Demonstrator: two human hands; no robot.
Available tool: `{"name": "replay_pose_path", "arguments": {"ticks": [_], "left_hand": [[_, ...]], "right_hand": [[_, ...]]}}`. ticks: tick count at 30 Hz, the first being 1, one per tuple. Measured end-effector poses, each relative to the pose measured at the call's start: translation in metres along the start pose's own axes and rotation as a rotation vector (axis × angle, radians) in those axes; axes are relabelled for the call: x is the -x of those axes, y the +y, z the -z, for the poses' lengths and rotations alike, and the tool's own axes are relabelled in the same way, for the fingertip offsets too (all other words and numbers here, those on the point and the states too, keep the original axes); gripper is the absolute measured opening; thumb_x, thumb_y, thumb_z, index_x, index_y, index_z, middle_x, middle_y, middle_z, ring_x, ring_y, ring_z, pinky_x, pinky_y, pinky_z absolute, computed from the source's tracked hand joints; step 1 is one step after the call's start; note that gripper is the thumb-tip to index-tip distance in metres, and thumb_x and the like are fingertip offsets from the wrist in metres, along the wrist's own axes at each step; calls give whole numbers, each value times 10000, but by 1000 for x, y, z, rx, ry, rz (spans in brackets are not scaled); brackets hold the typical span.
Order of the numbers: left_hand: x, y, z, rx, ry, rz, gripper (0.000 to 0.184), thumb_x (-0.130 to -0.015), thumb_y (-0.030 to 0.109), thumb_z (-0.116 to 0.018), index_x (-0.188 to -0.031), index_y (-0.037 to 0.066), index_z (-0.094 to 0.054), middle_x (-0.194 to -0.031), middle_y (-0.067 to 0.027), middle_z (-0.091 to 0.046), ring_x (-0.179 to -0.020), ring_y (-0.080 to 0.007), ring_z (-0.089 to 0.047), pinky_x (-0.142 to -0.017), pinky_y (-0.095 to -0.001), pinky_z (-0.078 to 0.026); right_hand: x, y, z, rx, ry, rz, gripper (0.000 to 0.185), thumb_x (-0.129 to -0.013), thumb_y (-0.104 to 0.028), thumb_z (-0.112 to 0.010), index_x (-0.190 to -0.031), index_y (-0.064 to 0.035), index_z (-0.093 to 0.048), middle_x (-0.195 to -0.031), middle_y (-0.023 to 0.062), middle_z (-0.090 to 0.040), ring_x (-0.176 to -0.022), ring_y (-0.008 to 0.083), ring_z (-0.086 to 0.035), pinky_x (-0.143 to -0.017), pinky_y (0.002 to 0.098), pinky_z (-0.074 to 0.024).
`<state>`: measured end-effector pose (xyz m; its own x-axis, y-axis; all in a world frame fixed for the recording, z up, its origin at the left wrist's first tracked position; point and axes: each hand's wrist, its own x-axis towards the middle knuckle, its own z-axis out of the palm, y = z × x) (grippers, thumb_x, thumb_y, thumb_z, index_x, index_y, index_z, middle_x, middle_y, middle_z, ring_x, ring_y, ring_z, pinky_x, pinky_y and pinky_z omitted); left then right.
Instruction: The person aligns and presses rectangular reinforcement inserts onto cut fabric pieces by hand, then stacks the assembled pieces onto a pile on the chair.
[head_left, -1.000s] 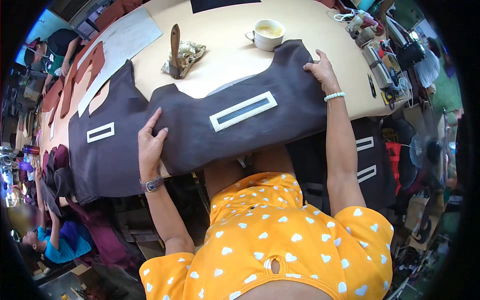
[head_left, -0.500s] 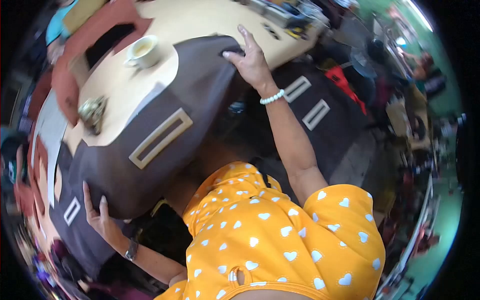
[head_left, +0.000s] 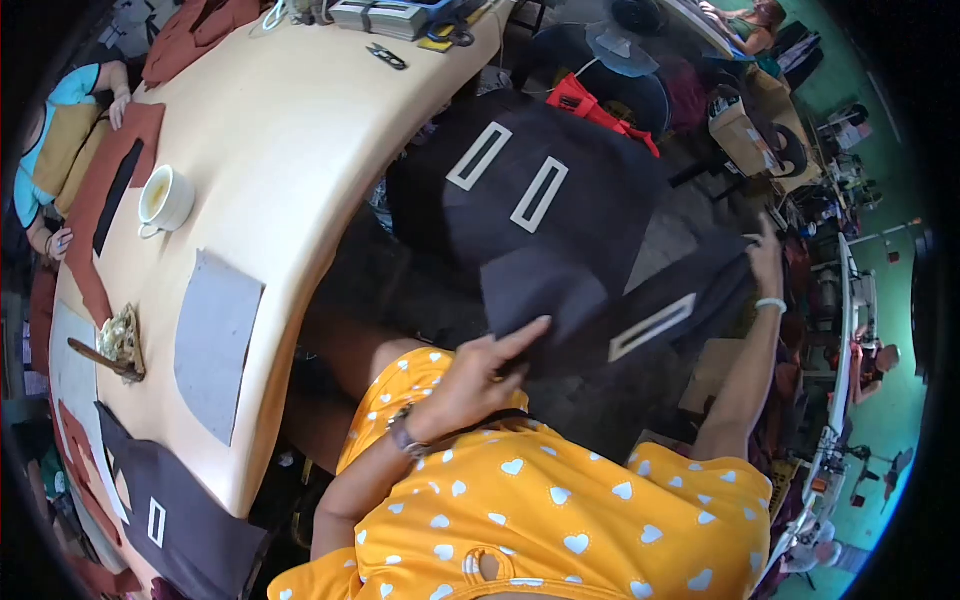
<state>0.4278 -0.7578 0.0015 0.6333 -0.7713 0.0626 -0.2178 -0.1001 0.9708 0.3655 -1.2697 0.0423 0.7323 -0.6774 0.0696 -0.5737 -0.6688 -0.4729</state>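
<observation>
A dark fabric panel (head_left: 625, 318) with a light rectangular strip frame on it is stretched in the air to the right of the table, slightly blurred. My right hand (head_left: 766, 262) grips its far end. At the near end is my left hand (head_left: 468, 388), its index finger stretched along the cloth and the other fingers curled at the edge; the exact grip is partly hidden. Beneath and beyond lies a spread of similar dark fabric (head_left: 560, 170) bearing two light rectangular frames (head_left: 540, 195).
On the cream table (head_left: 300, 130) are a cup (head_left: 166, 198), a grey sheet (head_left: 218, 345), a small pot with a stick (head_left: 122, 342), thread snips (head_left: 386, 56) and another dark panel (head_left: 185, 510). Across it, a person (head_left: 75, 150) handles reddish fabric (head_left: 115, 190). Cardboard boxes (head_left: 745, 140) stand at right.
Both hands have carried the dark panel off the table and to the right. My view has turned right too, uncovering the grey sheet and more of the fabric spread.
</observation>
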Motion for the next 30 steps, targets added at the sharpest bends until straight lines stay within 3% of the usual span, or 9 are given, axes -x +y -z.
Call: {"name": "replay_pose_path", "arguments": {"ticks": [2, 5, 7, 10, 14, 17, 20, 24, 30], "left_hand": [[-19, -9, -25, 8, -18, -93, 548, -790, -47, -570, -1310, 79, -451, -818, -167, -610, -735, -218, -631, -703, -295, -465], [-36, -5, -36, 144, -132, 213, 577, -803, 6, -596, -1341, 86, -404, -828, -202, -602, -804, -266, -629, -717, -310, -474], [-37, -22, -46, -28, -159, 211, 654, -814, 88, -616, -1388, 90, -302, -868, -225, -595, -830, -308, -616, -732, -344, -474], [-33, -49, -58, -204, -190, 256, 789, -822, 205, -628, -1431, 91, -139, -901, -249, -581, -828, -346, -602, -763, -397, -465], [-31, -85, -68, -251, -186, 271, 883, -832, 289, -616, -1438, 78, -10, -964, -269, -559, -867, -375, -585, -820, -439, -438], [-39, -72, -56, -245, -253, 419, 869, -836, 288, -614, -1435, 64, -24, -1004, -280, -548, -964, -384, -568, -873, -428, -427], [-33, -99, -65, -295, -187, 337, 885, -838, 301, -614, -1433, 57, -7, -1059, -286, -530, -1033, -376, -551, -901, -402, -421], [-37, -111, -64, -152, -203, 446, 893, -834, 313, -620, -1430, 33, -17, -1103, -296, -510, -1044, -358, -555, -912, -379, -422], [-36, -120, -60, -82, -125, 517, 879, -836, 321, -615, -1428, 15, -41, -1127, -308, -506, -1023, -354, -571, -879, -368, -447]], "right_hand": [[-35, 32, 10, 141, 225, 228, 647, -721, 87, -504, -1343, 6, -346, -1209, 242, -533, -1086, 321, -553, -901, 359, -423], [-82, 23, -8, 111, 258, 281, 602, -762, 18, -547, -1333, -47, -372, -1188, 248, -535, -1106, 355, -525, -900, 391, -414], [-97, -16, -44, 227, 283, 244, 598, -772, -92, -614, -1324, -67, -385, -1181, 228, -544, -1083, 377, -524, -884, 417, -418], [-135, -37, -107, 129, 263, 275, 625, -767, -119, -621, -1336, -192, -372, -1114, 197, -593, -1031, 369, -560, -876, 432, -433], [-158, -80, -177, 227, 255, 340, 627, -751, -127, -655, -1321, -154, -395, -1022, 145, -643, -945, 337, -599, -835, 429, -449], [-158, -102, -215, 247, 272, 374, 607, -769, -131, -643, -1322, -156, -393, -977, 119, -656, -921, 304, -597, -841, 433, -427], [-167, -102, -248, 302, 243, 378, 610, -781, -136, -633, -1332, -169, -374, -978, 108, -653, -943, 290, -585, -887, 438, -393], [-165, -102, -273, 352, 237, 357, 615, -790, -156, -627, -1341, -168, -353, -964, 108, -648, -990, 275, -560, -916, 467, -351], [-137, -119, -271, 577, 252, 349, 686, -761, -186, -661, -1354, -138, -321, -1190, 117, -529, -1123, 276, -477, -936, 474, -334]]}}
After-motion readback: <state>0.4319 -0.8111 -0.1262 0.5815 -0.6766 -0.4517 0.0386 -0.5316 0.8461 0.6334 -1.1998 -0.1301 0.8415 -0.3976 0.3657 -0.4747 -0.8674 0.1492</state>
